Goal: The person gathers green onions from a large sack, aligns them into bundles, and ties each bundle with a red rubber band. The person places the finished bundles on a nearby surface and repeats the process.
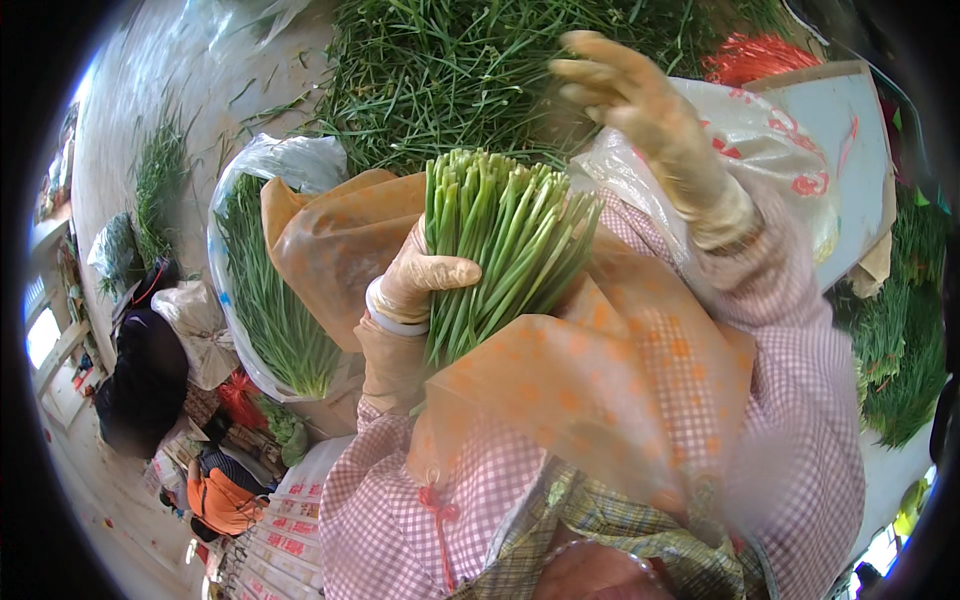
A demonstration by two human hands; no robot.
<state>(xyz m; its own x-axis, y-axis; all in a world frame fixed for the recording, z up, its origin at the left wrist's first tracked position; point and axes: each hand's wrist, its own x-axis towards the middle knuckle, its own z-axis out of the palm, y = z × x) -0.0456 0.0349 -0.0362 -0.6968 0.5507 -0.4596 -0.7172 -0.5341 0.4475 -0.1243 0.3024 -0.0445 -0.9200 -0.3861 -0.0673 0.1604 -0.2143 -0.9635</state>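
Gloved in thin pale rubber, my left hand grips a thick bunch of green flower-like stalks, probably garlic chives, with the cut ends pointing up and away from me. My right hand, in the same kind of glove, is raised to the right of the bunch, fingers apart, with nothing seen in it. It is slightly blurred. Beyond both hands lies a large loose heap of long green stalks. A translucent orange-patterned plastic apron covers my lap and chest.
At the left, a clear plastic bag holds more green stalks. Red plastic ties lie at the back right, near a white printed sack and a board. More green bundles lie far right. Other people are at the left.
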